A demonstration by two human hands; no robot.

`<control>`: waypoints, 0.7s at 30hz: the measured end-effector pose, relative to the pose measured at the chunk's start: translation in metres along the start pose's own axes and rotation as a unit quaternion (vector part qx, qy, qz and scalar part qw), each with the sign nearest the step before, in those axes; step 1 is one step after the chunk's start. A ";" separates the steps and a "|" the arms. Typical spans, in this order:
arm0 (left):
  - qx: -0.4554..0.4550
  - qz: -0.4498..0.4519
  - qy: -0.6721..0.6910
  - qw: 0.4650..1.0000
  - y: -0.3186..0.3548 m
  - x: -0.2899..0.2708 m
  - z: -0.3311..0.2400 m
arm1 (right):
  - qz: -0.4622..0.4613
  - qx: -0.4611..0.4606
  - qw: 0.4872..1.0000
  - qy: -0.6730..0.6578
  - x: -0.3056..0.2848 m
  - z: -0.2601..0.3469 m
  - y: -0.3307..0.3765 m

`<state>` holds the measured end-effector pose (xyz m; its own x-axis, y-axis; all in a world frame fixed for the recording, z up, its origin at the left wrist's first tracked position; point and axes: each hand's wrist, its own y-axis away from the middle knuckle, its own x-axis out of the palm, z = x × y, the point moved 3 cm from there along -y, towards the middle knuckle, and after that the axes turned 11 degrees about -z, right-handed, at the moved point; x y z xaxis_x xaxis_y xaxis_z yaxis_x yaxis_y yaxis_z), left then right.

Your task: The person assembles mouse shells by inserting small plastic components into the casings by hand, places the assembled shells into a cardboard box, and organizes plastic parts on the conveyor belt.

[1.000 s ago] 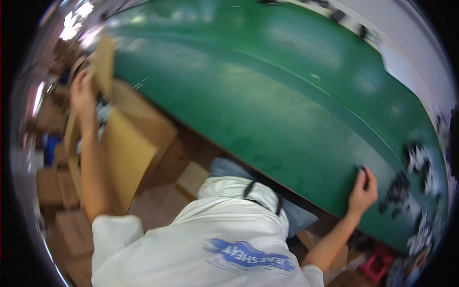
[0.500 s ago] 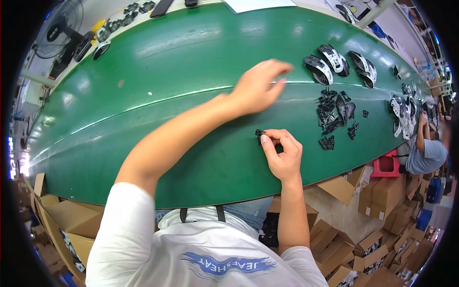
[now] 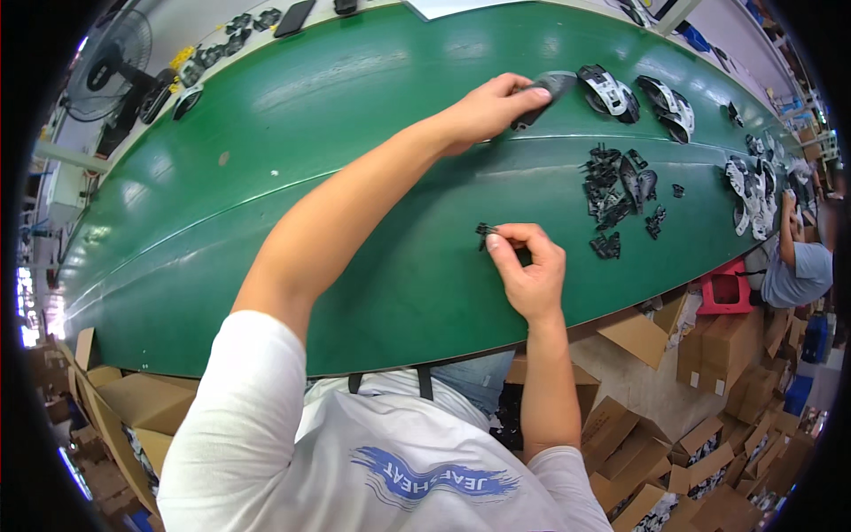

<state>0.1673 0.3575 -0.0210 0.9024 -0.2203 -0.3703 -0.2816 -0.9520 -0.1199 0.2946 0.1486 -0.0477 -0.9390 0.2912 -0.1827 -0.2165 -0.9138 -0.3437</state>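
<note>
My left hand (image 3: 501,105), stretched out to the far side of the green table (image 3: 372,293), grips a dark curved plastic shell (image 3: 557,84) between thumb and fingers. The shell is slightly blurred and tilted, apparently raised off the surface. Close to my body, my right hand (image 3: 534,266) pinches a small black plastic part (image 3: 484,232) between thumb and forefinger, with a thin piece sticking out past the fingertips. Just right of the gripped shell sit more black-and-white curved shells (image 3: 610,91) and another pair (image 3: 667,108).
A heap of small black plastic parts (image 3: 607,182) lies right of my right hand. Farther right are white shells (image 3: 752,197) and a co-worker (image 3: 793,266) beside a red stool (image 3: 725,291). Open cardboard boxes (image 3: 620,443) stand below the table edge. A fan (image 3: 111,66) stands far left.
My left hand has moved farther out and right and taken hold of a curved shell from the group. My right hand still pinches the black part. The view has shifted slightly.
</note>
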 end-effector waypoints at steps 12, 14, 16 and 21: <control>-0.199 -0.029 0.692 0.693 0.311 -0.071 -0.047 | 0.007 -0.134 0.991 -0.022 0.059 0.137 0.036; -0.183 -0.036 0.707 0.682 0.328 -0.076 -0.046 | 0.014 -0.190 0.982 0.017 0.070 0.142 0.041; -0.152 -0.008 0.720 0.677 0.339 -0.079 -0.044 | 0.028 -0.182 0.983 0.021 0.075 0.152 0.048; -0.048 -0.089 0.513 0.852 0.348 -0.098 -0.048 | -0.005 0.001 0.981 -0.193 0.082 0.131 0.061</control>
<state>-0.0036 0.0378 0.0184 0.7523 -0.0935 0.6522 -0.1270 -0.9919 0.0043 0.1694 0.0799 0.0370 -0.9679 0.1716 0.1835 -0.2266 -0.9117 -0.3426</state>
